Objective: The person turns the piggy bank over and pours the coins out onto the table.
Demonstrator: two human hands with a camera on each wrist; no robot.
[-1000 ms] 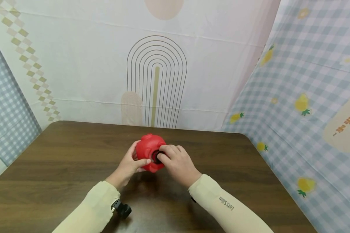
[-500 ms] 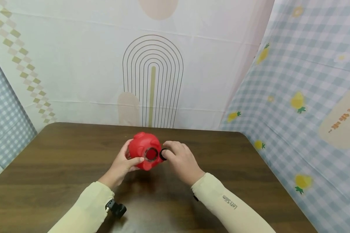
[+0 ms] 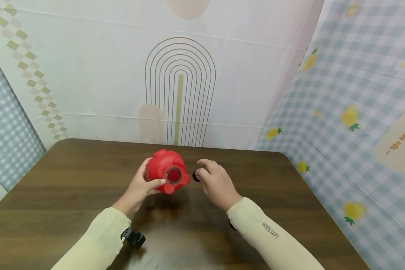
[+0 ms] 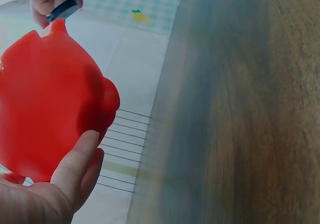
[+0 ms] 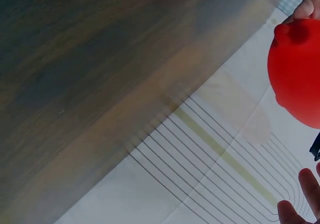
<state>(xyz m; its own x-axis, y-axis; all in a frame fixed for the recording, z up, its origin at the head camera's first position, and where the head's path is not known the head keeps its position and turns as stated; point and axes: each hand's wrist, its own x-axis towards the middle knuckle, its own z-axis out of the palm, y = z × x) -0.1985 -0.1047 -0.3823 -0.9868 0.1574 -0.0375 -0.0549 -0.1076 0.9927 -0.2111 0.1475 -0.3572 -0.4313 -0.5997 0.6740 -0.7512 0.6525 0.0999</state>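
Head view: left hand point(image 3: 140, 189) grip holds the red piggy bank point(image 3: 165, 170); right hand point(image 3: 216, 183) grip pinches its black plug point(image 3: 196, 175)

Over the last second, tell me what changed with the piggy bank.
The right hand pulled the black plug out of the red piggy bank and carried it off to the right, leaving the hole open. The left hand kept holding the bank above the table.
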